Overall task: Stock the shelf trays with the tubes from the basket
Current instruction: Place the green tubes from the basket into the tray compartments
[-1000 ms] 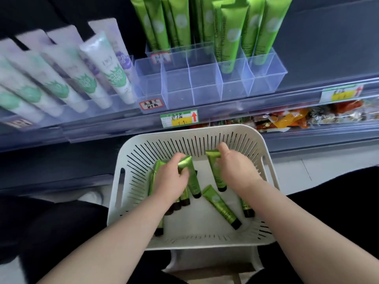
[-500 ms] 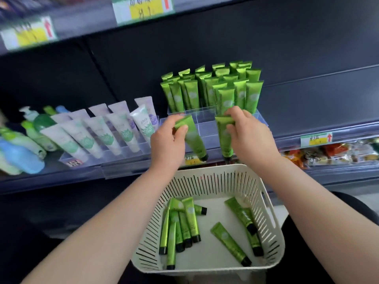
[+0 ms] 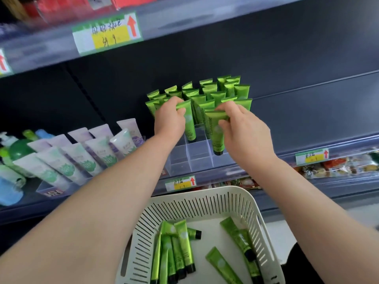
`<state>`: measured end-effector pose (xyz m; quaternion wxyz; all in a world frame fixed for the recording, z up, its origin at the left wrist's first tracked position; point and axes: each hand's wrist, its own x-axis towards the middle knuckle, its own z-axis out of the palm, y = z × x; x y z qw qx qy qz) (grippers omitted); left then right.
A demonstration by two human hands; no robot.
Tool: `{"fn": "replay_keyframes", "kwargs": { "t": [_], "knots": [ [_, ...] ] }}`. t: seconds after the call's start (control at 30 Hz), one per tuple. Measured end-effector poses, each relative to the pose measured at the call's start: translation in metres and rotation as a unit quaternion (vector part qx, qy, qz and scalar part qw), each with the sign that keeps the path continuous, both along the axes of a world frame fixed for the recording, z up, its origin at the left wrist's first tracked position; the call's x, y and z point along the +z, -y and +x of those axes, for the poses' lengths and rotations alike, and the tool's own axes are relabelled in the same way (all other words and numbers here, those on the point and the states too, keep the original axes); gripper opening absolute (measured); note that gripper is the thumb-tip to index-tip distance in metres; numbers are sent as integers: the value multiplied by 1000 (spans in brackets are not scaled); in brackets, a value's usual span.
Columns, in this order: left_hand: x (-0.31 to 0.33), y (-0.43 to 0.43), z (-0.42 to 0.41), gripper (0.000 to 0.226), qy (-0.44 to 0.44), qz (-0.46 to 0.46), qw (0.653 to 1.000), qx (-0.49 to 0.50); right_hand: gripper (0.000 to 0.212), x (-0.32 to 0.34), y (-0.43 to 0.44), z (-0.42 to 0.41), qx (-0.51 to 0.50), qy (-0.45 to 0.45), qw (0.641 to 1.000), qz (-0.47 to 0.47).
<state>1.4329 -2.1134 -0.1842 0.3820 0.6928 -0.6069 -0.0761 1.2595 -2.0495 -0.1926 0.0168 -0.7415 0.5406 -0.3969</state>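
Observation:
My left hand [image 3: 170,119] grips a green tube [image 3: 189,126] by its flat end, cap down, over a compartment of the clear shelf tray [image 3: 196,158]. My right hand [image 3: 244,130] holds a second green tube [image 3: 217,138] upright, its black cap down inside a front compartment of the same tray. Behind both hands, several green tubes [image 3: 213,93] stand upright in the tray's back rows. The white slatted basket [image 3: 205,203] sits below, with several green tubes [image 3: 176,253] lying loose in it.
White and lilac tubes [image 3: 86,154] lean in a tray to the left, with green and blue bottles [image 3: 14,150] beyond them. Price labels [image 3: 180,183] line the shelf edges. Snack packets [image 3: 338,165] fill the lower shelf at right. An upper shelf [image 3: 184,23] overhangs.
Both hands lifted a tube each out of the basket and carried them up to the clear tray. The tubes have since moved deeper over the compartments, caps lowered.

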Motion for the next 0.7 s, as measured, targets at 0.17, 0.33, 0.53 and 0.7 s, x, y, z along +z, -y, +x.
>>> {"fn": "replay_keyframes", "kwargs": {
  "t": [0.17, 0.33, 0.53, 0.7],
  "knots": [
    [-11, 22, 4, 26, 28, 44, 999, -8, 26, -3, 10, -3, 4, 5, 1000, 3],
    [-19, 24, 7, 39, 24, 54, 998, -5, 26, 1, 17, 2, 9, 5, 1000, 11],
    [-23, -10, 15, 50, 26, 5, 999, 25, 28, 11, 33, 32, 51, 7, 999, -2],
    [-36, -52, 30, 46, 61, 1, 998, -21, 29, 9, 61, 57, 39, -36, 999, 8]
  ]
}}
